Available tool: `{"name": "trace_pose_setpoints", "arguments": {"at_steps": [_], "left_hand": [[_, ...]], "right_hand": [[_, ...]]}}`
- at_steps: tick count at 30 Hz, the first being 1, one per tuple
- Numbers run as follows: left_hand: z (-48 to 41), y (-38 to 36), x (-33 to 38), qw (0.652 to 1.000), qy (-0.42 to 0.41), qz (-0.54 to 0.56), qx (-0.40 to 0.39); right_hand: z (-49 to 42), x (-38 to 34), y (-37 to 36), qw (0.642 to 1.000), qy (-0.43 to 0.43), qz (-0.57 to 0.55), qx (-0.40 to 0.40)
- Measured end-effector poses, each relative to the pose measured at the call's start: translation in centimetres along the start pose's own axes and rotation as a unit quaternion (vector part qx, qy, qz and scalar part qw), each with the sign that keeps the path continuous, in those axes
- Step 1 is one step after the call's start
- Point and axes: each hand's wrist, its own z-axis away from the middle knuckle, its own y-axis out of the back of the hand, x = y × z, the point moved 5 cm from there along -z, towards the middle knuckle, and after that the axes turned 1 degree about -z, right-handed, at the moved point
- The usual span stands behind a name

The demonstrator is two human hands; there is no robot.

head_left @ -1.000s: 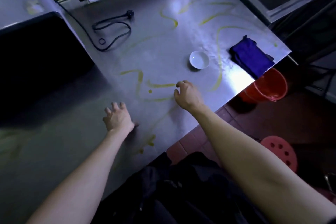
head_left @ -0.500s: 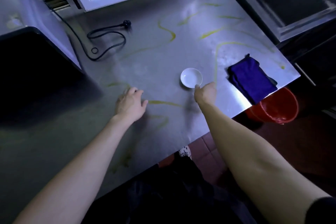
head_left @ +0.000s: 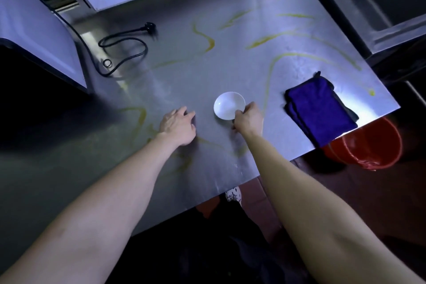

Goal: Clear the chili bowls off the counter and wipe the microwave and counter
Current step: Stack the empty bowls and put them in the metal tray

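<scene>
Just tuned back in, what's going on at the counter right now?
A person is at a steel counter smeared with yellow streaks. Their right hand pinches the near rim of a small white bowl, and the left hand rests on the counter beside it. A folded blue cloth lies untouched near the right edge, above a red bucket on the floor. No wiping is done yet.

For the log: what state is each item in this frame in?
white bowl: empty, upright, rim pinched by right hand.
left hand: rests on counter, holding nothing.
counter: streaked with yellow smears.
blue cloth: folded, untouched.
power cord: unplugged, lying loose.
</scene>
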Motion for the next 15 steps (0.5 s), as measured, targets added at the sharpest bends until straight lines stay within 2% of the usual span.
{"name": "trace_pose_setpoints", "arguments": {"at_steps": [4,7,11,13,15], "left_hand": [[-0.5,0.8,-0.4,1.000,-0.020,-0.007,-0.012],[0.7,0.9,-2.0,0.999,-0.044,0.006,-0.015],[8.7,-0.6,-8.9,0.988,-0.013,0.086,0.127],[14.2,-2.8,-15.2,0.973,0.021,0.099,0.206],[20.0,-6.1,-23.0,0.958,0.077,0.127,0.247]], "right_hand": [[4.2,0.0,0.6,0.998,0.030,-0.053,0.021],[6.9,-0.6,-1.1,0.998,0.053,-0.042,0.019],[11.3,-3.2,-7.1,0.995,0.095,-0.010,-0.006],[14.3,-4.9,-12.3,0.992,0.123,0.011,-0.037],[18.5,-6.5,-18.7,0.985,0.153,0.033,-0.073]]}}
